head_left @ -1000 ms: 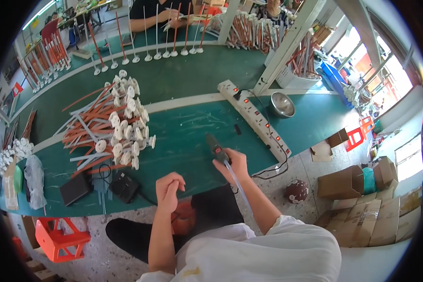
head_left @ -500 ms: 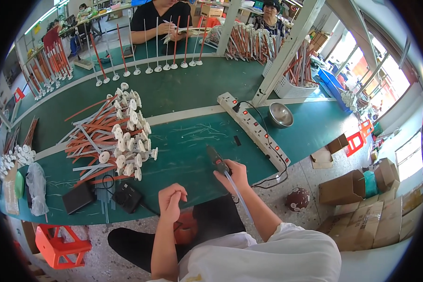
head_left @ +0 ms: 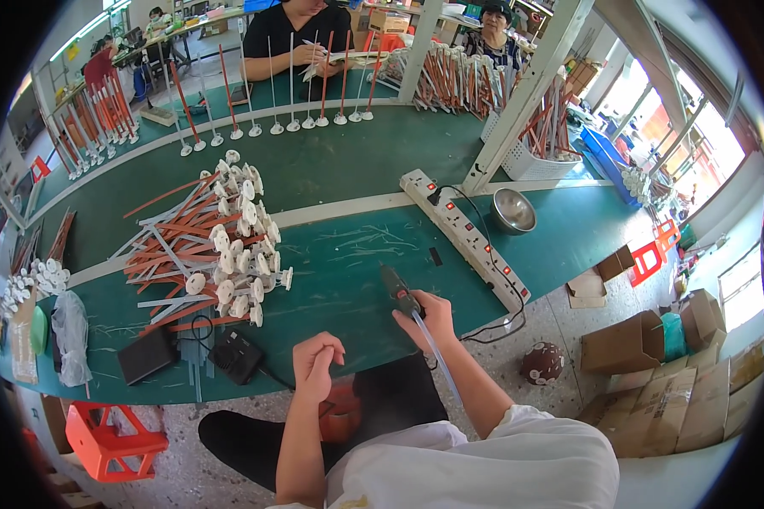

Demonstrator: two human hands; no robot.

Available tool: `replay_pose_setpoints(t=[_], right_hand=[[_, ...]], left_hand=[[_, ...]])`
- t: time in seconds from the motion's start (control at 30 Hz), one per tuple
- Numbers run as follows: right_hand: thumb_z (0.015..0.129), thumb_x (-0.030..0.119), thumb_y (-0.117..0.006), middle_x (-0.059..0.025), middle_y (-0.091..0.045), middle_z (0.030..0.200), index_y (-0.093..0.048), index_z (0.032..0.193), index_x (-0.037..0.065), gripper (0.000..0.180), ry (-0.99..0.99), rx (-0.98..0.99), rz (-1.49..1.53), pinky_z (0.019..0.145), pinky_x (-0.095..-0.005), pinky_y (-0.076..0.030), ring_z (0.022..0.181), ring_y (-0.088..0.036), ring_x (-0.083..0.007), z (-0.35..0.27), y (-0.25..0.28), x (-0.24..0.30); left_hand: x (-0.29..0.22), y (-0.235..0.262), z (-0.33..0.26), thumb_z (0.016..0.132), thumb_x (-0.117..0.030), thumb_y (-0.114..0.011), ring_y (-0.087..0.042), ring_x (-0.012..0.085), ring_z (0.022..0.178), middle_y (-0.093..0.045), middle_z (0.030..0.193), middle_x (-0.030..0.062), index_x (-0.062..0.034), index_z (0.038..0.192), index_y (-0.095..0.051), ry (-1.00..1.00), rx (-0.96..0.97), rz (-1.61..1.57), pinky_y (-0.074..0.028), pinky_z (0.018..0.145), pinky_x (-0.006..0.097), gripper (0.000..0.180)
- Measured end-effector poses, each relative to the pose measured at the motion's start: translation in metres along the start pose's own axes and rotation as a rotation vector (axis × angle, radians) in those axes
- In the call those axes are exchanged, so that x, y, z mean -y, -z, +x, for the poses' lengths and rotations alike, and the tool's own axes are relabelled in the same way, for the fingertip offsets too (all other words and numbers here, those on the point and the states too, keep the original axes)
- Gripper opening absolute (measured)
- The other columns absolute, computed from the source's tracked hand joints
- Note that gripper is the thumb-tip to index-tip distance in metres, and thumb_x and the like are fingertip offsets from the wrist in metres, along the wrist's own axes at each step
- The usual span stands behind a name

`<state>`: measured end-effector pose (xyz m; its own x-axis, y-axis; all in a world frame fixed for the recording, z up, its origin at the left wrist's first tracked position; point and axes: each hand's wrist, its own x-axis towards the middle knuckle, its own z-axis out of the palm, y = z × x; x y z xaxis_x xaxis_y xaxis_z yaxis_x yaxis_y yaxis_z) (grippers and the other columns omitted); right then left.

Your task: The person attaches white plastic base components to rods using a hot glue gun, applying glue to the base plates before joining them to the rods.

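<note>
My right hand point(head_left: 431, 321) grips a dark glue gun point(head_left: 399, 293) whose nozzle points away over the green table point(head_left: 348, 280); a clear stick trails back from it along my forearm. My left hand point(head_left: 317, 360) hovers at the table's near edge with fingers loosely curled, holding nothing that I can see. To the left lies a pile of orange and white sticks with round white bases point(head_left: 216, 254). A small black box with a cable point(head_left: 236, 356) sits near my left hand.
A long white power strip point(head_left: 467, 237) runs diagonally at right, with a metal bowl point(head_left: 513, 210) beside it. Sticks stand upright in bases point(head_left: 272, 93) on the far table, where other people sit. An orange stool point(head_left: 110, 441) and cardboard boxes point(head_left: 654, 373) stand on the floor.
The view has tilted down slightly. My right hand with the glue gun has stayed near the table's front edge; my left hand has barely moved.
</note>
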<state>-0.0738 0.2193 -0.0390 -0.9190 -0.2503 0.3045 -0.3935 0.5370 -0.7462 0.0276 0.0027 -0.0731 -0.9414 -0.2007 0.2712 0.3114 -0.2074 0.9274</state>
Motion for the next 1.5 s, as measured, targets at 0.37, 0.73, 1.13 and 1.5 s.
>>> replay_pose_setpoints(t=[0.37,0.73,1.13,1.5], right_hand=[[0.074,0.014,-0.08,-0.0157,-0.069,0.083,-0.069,0.101,0.0,0.032,-0.009,0.001,-0.002,0.063,-0.0347,-0.051,0.069,-0.066,-0.0306,0.0,0.001,0.001],[0.075,0.016,-0.081,-0.0174,-0.069,0.084,-0.07,0.101,0.0,0.032,0.0,0.012,-0.015,0.065,-0.0374,-0.052,0.072,-0.067,-0.0338,-0.001,0.003,0.0],[0.074,0.017,-0.081,-0.0183,-0.069,0.083,-0.07,0.102,0.001,0.034,0.017,0.0,-0.027,0.066,-0.0391,-0.052,0.072,-0.067,-0.0357,0.0,0.001,-0.002],[0.075,0.019,-0.081,-0.0183,-0.069,0.084,-0.071,0.102,0.002,0.034,-0.017,0.02,-0.051,0.065,-0.0378,-0.053,0.071,-0.067,-0.0343,0.0,0.003,0.002]], left_hand=[[0.002,0.001,0.0,0.086,0.002,-0.046,-0.057,0.0124,0.06,-0.059,0.07,0.0065,0.0022,0.077,-0.06,-0.008,0.002,0.011,-0.043,0.058,0.025,0.017],[-0.006,-0.001,-0.001,0.09,0.006,-0.047,-0.057,0.0106,0.061,-0.059,0.07,0.0058,0.0018,0.079,-0.062,-0.003,0.061,0.011,-0.042,0.056,0.023,0.019],[-0.003,-0.002,-0.002,0.09,0.005,-0.056,-0.054,0.0115,0.06,-0.059,0.066,0.006,0.0018,0.075,-0.062,-0.024,0.039,-0.054,-0.04,0.055,0.023,0.016],[-0.001,0.004,-0.004,0.088,0.001,-0.045,-0.049,0.0094,0.055,-0.061,0.071,0.0081,0.0019,0.076,-0.063,-0.008,0.067,-0.099,-0.037,0.052,0.023,0.021]])
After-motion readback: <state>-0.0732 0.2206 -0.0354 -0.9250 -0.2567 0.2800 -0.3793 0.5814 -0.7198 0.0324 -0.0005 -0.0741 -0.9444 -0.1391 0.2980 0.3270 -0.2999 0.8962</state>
